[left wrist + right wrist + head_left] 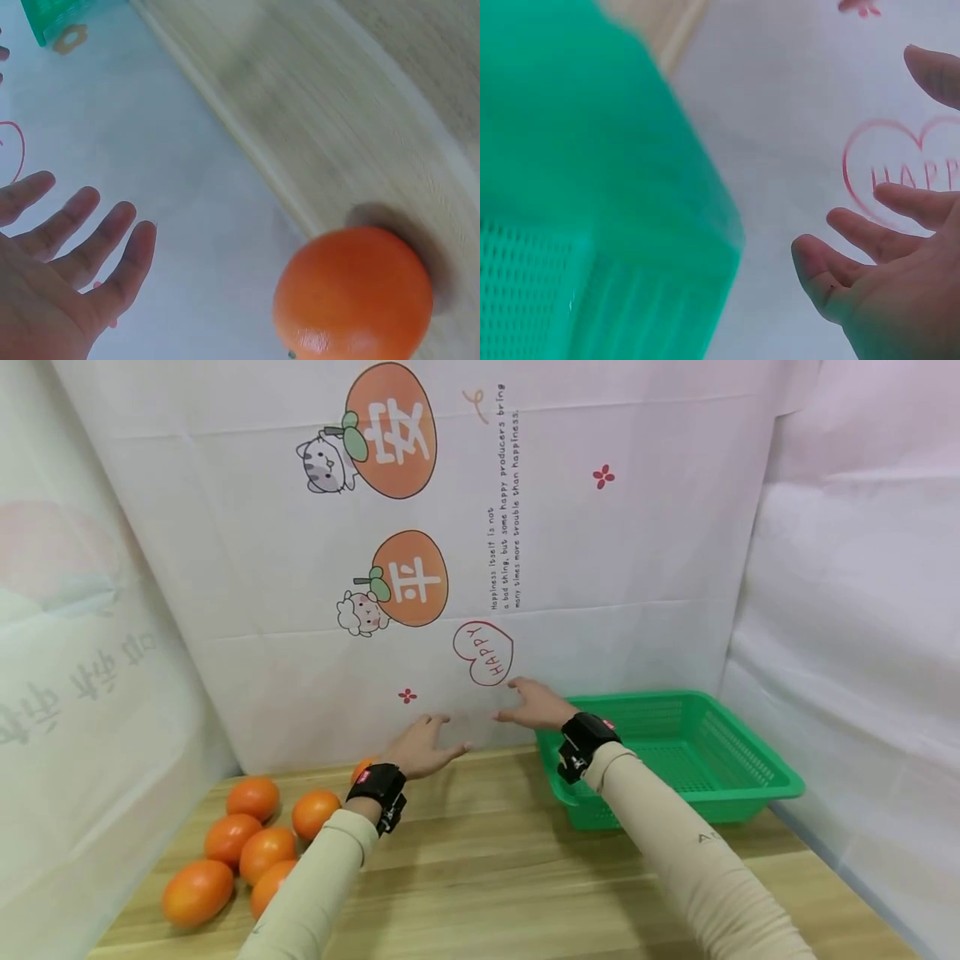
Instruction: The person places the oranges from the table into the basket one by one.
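Round glossy orange fruits (198,893): near-uniform orange | rectangular green plastic basket (738,807): plain green, slotted lattice | pale-brown wooden table (465,877): darker streaked grain | white sheet (637,543): printed orange fruit motifs (391,431), red heart outline (483,653), red flowers (603,477), black lettering (506,502) | long beige fabric sleeves (675,835) | black wristbands (377,787): red mark (364,775)

The orange fruit (352,296) has a smooth, glossy skin, with a bright patch of shine low on its side in the left wrist view; the other fruits (197,893) look just as polished. The table (465,868) is wood, or a wood-look board, pale and grained, smooth with a soft sheen. The basket (738,796) is green moulded plastic, slick along its rim and pierced like mesh in its walls. Behind hangs a white printed sheet (660,552), matt and creased along its folds (cloth or thin plastic, I cannot tell which). The sleeves (678,839) are matt, soft-looking cloth, and the wrist bands (378,783) are black and mostly dull
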Tool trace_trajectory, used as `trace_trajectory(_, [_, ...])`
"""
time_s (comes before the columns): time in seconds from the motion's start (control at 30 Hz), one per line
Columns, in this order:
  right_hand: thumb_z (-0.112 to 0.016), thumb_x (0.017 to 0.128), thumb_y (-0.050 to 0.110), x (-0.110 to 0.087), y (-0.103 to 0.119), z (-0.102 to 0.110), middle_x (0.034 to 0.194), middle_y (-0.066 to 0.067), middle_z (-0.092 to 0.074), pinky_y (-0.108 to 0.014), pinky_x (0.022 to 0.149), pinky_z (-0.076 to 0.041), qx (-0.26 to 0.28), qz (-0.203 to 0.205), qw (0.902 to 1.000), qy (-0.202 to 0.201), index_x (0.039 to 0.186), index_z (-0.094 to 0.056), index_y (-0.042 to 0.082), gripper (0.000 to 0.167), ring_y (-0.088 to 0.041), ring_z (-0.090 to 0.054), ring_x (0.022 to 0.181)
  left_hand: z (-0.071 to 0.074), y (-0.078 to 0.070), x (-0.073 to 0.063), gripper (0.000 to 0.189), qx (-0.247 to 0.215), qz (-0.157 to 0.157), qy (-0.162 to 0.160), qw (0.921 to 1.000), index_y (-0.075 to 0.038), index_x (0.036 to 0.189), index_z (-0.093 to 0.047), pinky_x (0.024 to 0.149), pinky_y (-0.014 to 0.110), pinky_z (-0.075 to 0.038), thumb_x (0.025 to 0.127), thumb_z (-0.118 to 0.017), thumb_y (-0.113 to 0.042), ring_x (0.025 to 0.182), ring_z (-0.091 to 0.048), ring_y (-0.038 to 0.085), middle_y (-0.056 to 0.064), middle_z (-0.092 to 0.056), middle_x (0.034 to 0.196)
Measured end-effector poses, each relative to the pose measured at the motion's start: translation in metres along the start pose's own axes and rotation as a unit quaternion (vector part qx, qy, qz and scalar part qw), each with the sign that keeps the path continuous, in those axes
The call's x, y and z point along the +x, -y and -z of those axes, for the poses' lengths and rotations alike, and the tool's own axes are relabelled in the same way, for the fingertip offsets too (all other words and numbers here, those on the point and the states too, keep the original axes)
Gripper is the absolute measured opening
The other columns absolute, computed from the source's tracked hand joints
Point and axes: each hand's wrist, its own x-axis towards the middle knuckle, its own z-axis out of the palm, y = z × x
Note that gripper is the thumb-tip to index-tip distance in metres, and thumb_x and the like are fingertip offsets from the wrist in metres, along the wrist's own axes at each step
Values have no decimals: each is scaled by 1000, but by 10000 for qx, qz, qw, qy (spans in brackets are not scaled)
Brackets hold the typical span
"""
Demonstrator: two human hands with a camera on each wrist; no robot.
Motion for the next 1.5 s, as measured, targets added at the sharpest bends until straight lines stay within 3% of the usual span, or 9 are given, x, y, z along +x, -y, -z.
trace_trajectory(0.17, [-67, 99, 44, -7, -22, 23, 155, -29, -51, -56, 119, -43, -41, 52, 10000, 65, 158, -34, -6, 84, -42, -55, 140, -3, -6, 1, 84, -349, 105, -11, 9993, -8, 156, -47, 117, 54, -46, 98, -58, -68, 145, -51, 35, 20, -49, 158])
trace_trajectory(0.27, [-65, 99, 45, -12, -37, 32, 162, -31, -40, -60, 122, -37, -205, 111, 9997, 16, 159, -32, -8, 87, -47, -40, 151, -7, -10, 1, 85, -560, 122, -16, 9984, -9, 157, -46, 118, 56, -44, 97, -58, -69, 145, -49, 36, 21, -47, 158])
trace_trajectory(0.5, [-64, 102, 47, -32, -64, 49, 165, -37, -29, -65, 122, -34, -376, 14, 9992, -138, 161, -21, -12, 94, -54, -32, 152, -18, -22, 4, 85, -821, 79, -105, 9965, -13, 158, -46, 111, 62, -47, 96, -60, -70, 142, -46, 42, 21, -39, 159])
trace_trajectory(0.83, [-62, 102, 54, -63, -104, 57, 164, -42, -24, -69, 117, -36, -706, -215, 9972, -127, 160, -19, -14, 100, -60, -29, 150, -40, -37, 6, 91, -1442, 51, 238, 9892, -10, 160, -42, 114, 58, -47, 96, -56, -73, 141, -52, 39, 25, -42, 158])
trace_trajectory(1.13, [-62, 102, 54, -89, -129, 83, 161, -46, -23, -72, 117, -33, -929, -396, 9947, -200, 158, -19, -18, 101, -64, -27, 147, -46, -47, 10, 89, -1721, 78, 260, 9847, -10, 159, -42, 117, 59, -43, 98, -53, -73, 148, -46, 41, 24, -40, 162])
trace_trajectory(1.23, [-62, 102, 53, -102, -138, 93, 160, -48, -23, -74, 116, -33, -978, -554, 9934, -211, 157, -19, -21, 102, -66, -26, 146, -47, -54, 11, 90, -2086, 110, 242, 9776, -6, 157, -45, 116, 59, -45, 98, -50, -74, 146, -49, 41, 25, -46, 159])
trace_trajectory(1.37, [-61, 102, 54, -118, -153, 105, 157, -50, -26, -74, 111, -37, -1076, -721, 9913, -254, 155, -19, -23, 103, -67, -31, 142, -50, -60, 14, 92, -2751, 163, 301, 9608, -3, 156, -44, 101, 52, -57, 99, -48, -75, 137, -58, 41, 27, -53, 153])
trace_trajectory(1.43, [-61, 102, 54, -125, -160, 110, 154, -51, -29, -74, 108, -40, -1175, -752, 9899, -260, 154, -21, -24, 102, -68, -34, 139, -52, -62, 16, 92, -3198, 238, 443, 9461, -4, 158, -41, 94, 50, -61, 99, -48, -75, 134, -59, 41, 26, -53, 153])
trace_trajectory(1.5, [-62, 102, 55, -130, -166, 112, 151, -52, -32, -73, 105, -42, -1283, -773, 9884, -255, 152, -23, -24, 101, -68, -37, 137, -54, -63, 16, 90, -3762, 333, 590, 9241, -4, 159, -39, 92, 51, -62, 100, -50, -72, 135, -58, 44, 26, -50, 155])
